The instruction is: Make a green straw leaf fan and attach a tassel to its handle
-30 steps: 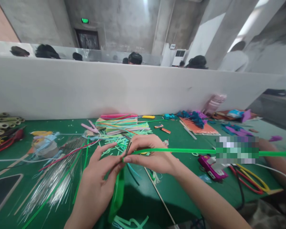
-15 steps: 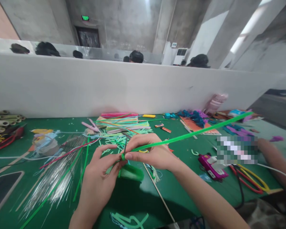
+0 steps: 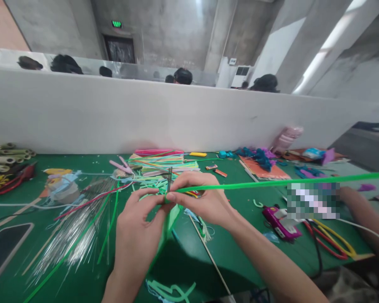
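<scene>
The left hand (image 3: 139,229) and right hand (image 3: 206,204) pinched a green strip (image 3: 255,185) tightly above the bench (image 3: 183,265); its long end pointed toward the right edge. Letters on the sign (image 3: 116,24) were blurred.

So on your bench (image 3: 243,202), the phone (image 3: 6,252) is near left, wire bundle (image 3: 78,227) just right of it, bamboo tubes (image 3: 1,160) back left. Strips (image 3: 164,164) are piled behind your left hand (image 3: 139,231) and right hand (image 3: 205,204), before the partition (image 3: 113,113). Bottle (image 3: 287,139) sits back right.
</scene>
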`<state>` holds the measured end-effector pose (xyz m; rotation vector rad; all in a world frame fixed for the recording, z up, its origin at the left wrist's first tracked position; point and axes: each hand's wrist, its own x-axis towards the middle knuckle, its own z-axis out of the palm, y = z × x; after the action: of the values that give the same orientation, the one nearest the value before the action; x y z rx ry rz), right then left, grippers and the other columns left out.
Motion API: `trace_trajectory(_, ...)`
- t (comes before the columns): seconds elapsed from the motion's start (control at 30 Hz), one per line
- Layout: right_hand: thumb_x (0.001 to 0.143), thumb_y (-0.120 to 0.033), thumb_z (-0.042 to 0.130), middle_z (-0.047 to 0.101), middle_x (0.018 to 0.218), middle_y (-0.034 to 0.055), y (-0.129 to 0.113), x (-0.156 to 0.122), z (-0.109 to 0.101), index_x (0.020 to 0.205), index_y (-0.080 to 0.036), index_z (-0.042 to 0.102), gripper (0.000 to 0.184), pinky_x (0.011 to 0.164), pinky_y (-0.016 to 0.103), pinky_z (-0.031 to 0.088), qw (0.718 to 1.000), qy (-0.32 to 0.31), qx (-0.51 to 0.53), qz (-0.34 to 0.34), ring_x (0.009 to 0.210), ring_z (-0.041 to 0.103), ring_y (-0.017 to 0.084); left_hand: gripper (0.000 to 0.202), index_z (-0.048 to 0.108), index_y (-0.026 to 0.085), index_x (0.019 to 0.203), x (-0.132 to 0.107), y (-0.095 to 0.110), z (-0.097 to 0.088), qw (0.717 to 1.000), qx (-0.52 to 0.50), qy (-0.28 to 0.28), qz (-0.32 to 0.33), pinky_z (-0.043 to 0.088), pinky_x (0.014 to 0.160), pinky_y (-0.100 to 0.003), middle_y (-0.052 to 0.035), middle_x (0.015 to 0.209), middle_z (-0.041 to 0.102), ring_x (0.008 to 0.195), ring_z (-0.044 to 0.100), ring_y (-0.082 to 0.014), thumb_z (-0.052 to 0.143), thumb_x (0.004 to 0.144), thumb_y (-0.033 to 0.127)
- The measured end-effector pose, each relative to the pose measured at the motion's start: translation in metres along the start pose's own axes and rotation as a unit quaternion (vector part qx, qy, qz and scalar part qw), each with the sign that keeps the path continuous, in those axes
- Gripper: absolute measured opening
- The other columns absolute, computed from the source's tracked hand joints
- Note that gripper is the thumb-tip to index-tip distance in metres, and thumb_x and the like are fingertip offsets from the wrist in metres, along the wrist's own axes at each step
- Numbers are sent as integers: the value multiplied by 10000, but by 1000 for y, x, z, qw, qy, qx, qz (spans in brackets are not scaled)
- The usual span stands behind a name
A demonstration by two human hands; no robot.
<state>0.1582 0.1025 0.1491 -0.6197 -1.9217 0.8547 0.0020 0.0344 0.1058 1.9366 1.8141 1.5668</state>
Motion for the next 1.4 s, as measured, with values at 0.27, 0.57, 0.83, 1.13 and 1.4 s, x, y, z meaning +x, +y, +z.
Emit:
trace_trajectory(0.27, 755, -411, 837, 725, 770, 27, 9, 0, -3, 761, -198, 757, 228, 660, 285, 532, 991, -24, 117, 52, 755, 669, 165, 260, 792, 295, 1003, 2, -6, -7, 993, -59, -96, -17, 601, 669, -272, -80, 1271, 683, 1148, 674, -254, 553, 960, 388)
trace_trajectory(0.57, 754, -368, 831, 702, 749, 6, 4, -3, 9, 712, -217, 745, 178, 676, 281, 552, 991, 17, 86, 105, 756, 662, 158, 183, 741, 260, 860, 2, -2, -3, 996, -30, -25, -81, 561, 893, -423, -29, 971, 776, 962, 716, -262, 717, 818, 437)
trace_trajectory(0.83, 783, -471, 800, 720, 816, 31, 11, -3, 8, 810, -215, 780, 258, 708, 295, 556, 982, -38, 171, 63, 803, 663, 166, 156, 798, 290, 906, 3, -13, -9, 996, -72, -46, -26, 584, 819, -305, -41, 1084, 751, 1065, 699, -222, 655, 893, 350)
trace_trajectory(1.13, 813, -372, 785, 698, 805, 12, 12, -5, 7, 820, -214, 755, 161, 712, 288, 535, 995, -11, 77, 59, 787, 658, 159, 233, 765, 275, 1005, 5, -12, -6, 991, -68, -103, -43, 563, 917, -382, -64, 1156, 732, 1111, 685, -250, 622, 909, 433)
trace_trajectory(1.4, 767, -347, 835, 694, 787, 2, 16, -2, 5, 782, -213, 770, 150, 685, 264, 523, 985, -33, 153, 78, 765, 648, 140, 146, 763, 265, 859, 0, -7, -3, 997, -51, -34, -40, 573, 833, -329, -49, 1118, 741, 1083, 692, -235, 665, 884, 370)
